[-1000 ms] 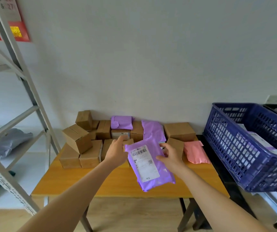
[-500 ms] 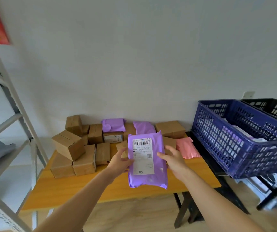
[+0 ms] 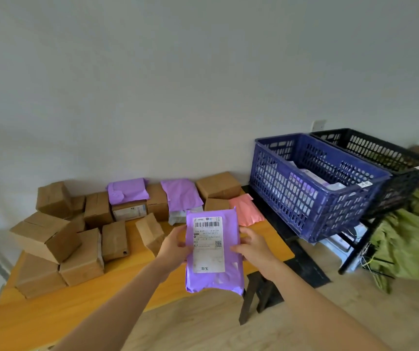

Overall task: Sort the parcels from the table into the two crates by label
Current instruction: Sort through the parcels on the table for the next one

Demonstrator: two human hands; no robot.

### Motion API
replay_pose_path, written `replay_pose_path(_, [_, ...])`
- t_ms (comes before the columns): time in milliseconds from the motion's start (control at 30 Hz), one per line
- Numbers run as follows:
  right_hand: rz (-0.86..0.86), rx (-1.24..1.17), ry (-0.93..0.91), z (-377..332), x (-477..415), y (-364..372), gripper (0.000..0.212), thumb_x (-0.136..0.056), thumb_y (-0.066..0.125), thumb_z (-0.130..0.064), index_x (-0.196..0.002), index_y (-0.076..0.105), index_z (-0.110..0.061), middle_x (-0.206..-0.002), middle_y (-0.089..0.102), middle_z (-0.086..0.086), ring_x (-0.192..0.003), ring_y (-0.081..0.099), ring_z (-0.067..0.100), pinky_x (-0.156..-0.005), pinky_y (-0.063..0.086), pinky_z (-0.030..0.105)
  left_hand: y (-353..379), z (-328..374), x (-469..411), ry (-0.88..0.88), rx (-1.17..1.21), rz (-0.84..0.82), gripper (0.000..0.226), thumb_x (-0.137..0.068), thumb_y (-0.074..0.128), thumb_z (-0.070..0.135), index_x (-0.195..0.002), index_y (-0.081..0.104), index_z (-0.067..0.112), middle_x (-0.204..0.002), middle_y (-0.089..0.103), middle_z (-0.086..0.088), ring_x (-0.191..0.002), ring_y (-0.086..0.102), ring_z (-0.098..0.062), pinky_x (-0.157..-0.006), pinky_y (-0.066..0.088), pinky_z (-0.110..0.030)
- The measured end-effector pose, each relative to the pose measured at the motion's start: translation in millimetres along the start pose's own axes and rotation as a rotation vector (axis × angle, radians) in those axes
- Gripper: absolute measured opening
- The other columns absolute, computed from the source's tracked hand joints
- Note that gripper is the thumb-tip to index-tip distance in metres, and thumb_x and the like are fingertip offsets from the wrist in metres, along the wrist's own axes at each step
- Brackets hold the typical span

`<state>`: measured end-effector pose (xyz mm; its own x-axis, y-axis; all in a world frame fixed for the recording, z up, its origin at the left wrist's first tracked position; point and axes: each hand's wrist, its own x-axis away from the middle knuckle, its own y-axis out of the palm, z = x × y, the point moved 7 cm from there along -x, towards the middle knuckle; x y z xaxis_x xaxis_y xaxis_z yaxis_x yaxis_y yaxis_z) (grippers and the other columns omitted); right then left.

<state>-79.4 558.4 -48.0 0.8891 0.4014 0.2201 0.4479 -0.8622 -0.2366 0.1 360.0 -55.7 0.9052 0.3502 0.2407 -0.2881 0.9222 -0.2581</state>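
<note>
As the left hand (image 3: 175, 245) pinches one long edge and the right hand (image 3: 252, 245) pinches the other, the purple parcel (image 3: 214, 277) hangs upright between them. Its white label (image 3: 208, 245) faces the camera, above the table (image 3: 59, 312). A second ago it sat tilted; now it's squared up, and the black crate (image 3: 380, 150) has swung fully into view. Just beyond the right hand lies a pink mailer (image 3: 245, 210). Further right stands the blue crate (image 3: 292, 198) with parcels inside, the black one just behind it. Beyond and left of the left hand, cardboard boxes (image 3: 43, 236) pile up, with purple mailers (image 3: 181, 193) on top. Between hands and crates sit the pink mailer and the table corner.
</note>
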Motion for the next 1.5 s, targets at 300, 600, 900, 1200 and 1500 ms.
replay_pose_path(300, [0.158, 0.014, 0.026, 23, 10, -106, 0.047, -0.080, 0.067, 0.006, -0.120, 0.053, -0.014, -0.109, 0.064, 0.004, -0.102, 0.062, 0.019, -0.078, 0.055, 0.030, 101, 45, -29, 0.028, -0.064, -0.149, 0.053, -0.092, 0.061, 0.008, -0.140, 0.039, 0.015, -0.106, 0.063, -0.012, -0.092, 0.067, -0.024, -0.071, 0.059, -0.034])
replay_pose_path(600, [0.273, 0.022, 0.047, 52, 23, -239, 0.045, -0.079, 0.067, 0.009, -0.117, 0.053, -0.011, -0.102, 0.062, 0.001, -0.094, 0.059, 0.016, -0.067, 0.049, 0.017, 231, 98, -40, 0.084, -0.116, -0.244, 0.050, -0.092, 0.063, 0.014, -0.137, 0.042, 0.017, -0.110, 0.062, -0.010, -0.096, 0.066, -0.023, -0.075, 0.059, -0.034])
replay_pose_path(900, [0.303, 0.013, 0.037, 77, 27, -370, 0.045, -0.077, 0.069, 0.007, -0.115, 0.056, -0.014, -0.101, 0.064, -0.001, -0.096, 0.063, 0.016, -0.076, 0.054, 0.025, 356, 148, -42, 0.114, -0.133, -0.259, 0.043, -0.093, 0.060, 0.012, -0.134, 0.047, 0.015, -0.107, 0.064, -0.006, -0.092, 0.066, -0.017, -0.062, 0.057, -0.024])
replay_pose_path(1200, [0.334, -0.055, -0.021, 83, 17, -467, 0.050, -0.075, 0.066, 0.014, -0.118, 0.056, -0.008, -0.095, 0.063, -0.001, -0.086, 0.062, 0.012, -0.062, 0.048, 0.017, 439, 197, -47, 0.111, -0.110, -0.172, 0.037, -0.094, 0.059, 0.014, -0.129, 0.047, 0.018, -0.109, 0.064, -0.002, -0.100, 0.065, -0.023, -0.082, 0.058, -0.041])
replay_pose_path(1500, [0.413, -0.110, -0.098, 70, -30, -525, 0.054, -0.078, 0.064, 0.013, -0.126, 0.053, -0.008, -0.109, 0.061, 0.011, -0.093, 0.060, 0.022, -0.061, 0.047, 0.018, 483, 240, -95, 0.181, -0.081, -0.109, 0.041, -0.091, 0.064, 0.013, -0.129, 0.050, 0.016, -0.101, 0.064, 0.001, -0.087, 0.064, -0.015, -0.082, 0.058, -0.038])
